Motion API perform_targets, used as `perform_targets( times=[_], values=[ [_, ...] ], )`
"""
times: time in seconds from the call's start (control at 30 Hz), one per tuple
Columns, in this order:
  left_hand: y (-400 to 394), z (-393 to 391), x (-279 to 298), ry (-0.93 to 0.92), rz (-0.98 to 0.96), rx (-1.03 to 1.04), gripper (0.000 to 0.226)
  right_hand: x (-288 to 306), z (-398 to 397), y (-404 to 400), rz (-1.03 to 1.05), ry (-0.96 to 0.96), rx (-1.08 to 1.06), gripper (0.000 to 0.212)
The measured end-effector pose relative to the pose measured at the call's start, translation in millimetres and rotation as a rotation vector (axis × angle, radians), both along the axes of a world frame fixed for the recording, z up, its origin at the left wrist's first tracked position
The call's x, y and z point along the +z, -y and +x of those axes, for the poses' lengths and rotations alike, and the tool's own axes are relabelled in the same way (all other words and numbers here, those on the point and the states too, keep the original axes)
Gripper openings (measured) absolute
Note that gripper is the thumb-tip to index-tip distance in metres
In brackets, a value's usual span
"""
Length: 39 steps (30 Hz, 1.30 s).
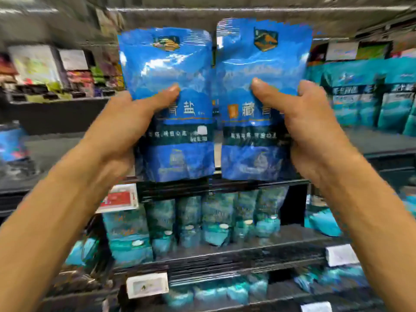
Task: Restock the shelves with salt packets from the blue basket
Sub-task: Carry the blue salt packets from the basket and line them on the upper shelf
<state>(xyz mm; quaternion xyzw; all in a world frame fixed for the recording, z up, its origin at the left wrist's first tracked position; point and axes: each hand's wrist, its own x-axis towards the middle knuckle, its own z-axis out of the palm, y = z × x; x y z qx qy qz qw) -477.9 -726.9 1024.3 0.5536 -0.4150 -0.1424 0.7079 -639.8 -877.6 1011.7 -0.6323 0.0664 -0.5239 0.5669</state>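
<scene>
Packets fill both my fists: my left hand (119, 131) grips one blue salt packet (171, 91), my right hand (308, 129) another (261, 86), upright, side by side, raised before the shelf (222, 185) above teal packets (191, 221).

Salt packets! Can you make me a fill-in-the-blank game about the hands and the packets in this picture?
1. The left hand grips a salt packet whose main colour is ____.
2. The right hand grips the other salt packet, so ____ packets are held up in all.
3. The two held packets are side by side and stand ____, logos at the top.
4. On the shelf below them stands a row of ____-coloured packets.

Missing words: blue; two; upright; teal
</scene>
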Motion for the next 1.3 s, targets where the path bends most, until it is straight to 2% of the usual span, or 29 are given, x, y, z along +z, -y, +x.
perform_targets(
  times=[0.1, 0.23, 0.4, 0.5, 0.63, 0.73, 0.83, 0.9, 1.0, 1.07, 1.13, 1.3],
  values=[
    [8.2, 43.8, 28.0, -0.043, -0.005, 0.091, 0.019, 26.5, 52.5, 12.8, -0.033, -0.019, 0.044, 0.028],
    [20.0, 106.6, 44.1, -0.139, 0.080, 0.111, 0.031, 48.7, 120.2, 34.4, -0.011, -0.084, 0.101, 0.032],
    [44.2, 178.2, 37.1, -0.215, 0.114, 0.140, 0.023, 48.3, 196.9, 64.8, 0.123, -0.180, 0.185, 0.033],
    [61.8, 211.3, 27.1, -0.245, 0.167, 0.103, 0.026, 45.9, 235.4, 81.2, 0.129, -0.233, 0.198, 0.036],
    [89.5, 240.0, 11.5, -0.168, 0.166, 0.084, 0.036, 37.2, 270.9, 100.5, 0.097, -0.300, 0.193, 0.054],
    [100.3, 252.8, -0.3, -0.083, 0.199, 0.108, 0.036, 16.7, 279.8, 117.2, 0.014, -0.375, 0.205, 0.039],
    [97.3, 264.3, -7.2, 0.145, 0.341, 0.227, 0.039, 1.9, 271.4, 132.6, -0.257, -0.581, 0.081, 0.019],
    [90.6, 269.4, -11.2, 0.273, 0.467, 0.229, 0.042, -0.4, 265.5, 139.7, -0.330, -0.690, -0.013, 0.033],
    [84.8, 272.9, -16.1, 0.359, 0.630, 0.211, 0.042, -0.4, 263.3, 142.2, -0.362, -0.772, -0.081, 0.044],
    [84.8, 274.4, -18.2, 0.385, 0.680, 0.271, 0.036, 0.4, 264.8, 140.0, -0.325, -0.815, -0.136, 0.056],
    [88.6, 277.5, -19.3, 0.336, 0.689, 0.306, 0.039, 1.4, 268.1, 139.4, -0.262, -0.814, -0.158, 0.059],
    [96.7, 281.7, -24.3, 0.341, 0.621, 0.398, 0.038, -1.3, 277.5, 136.8, -0.307, -0.820, -0.249, 0.052]
  ],
)
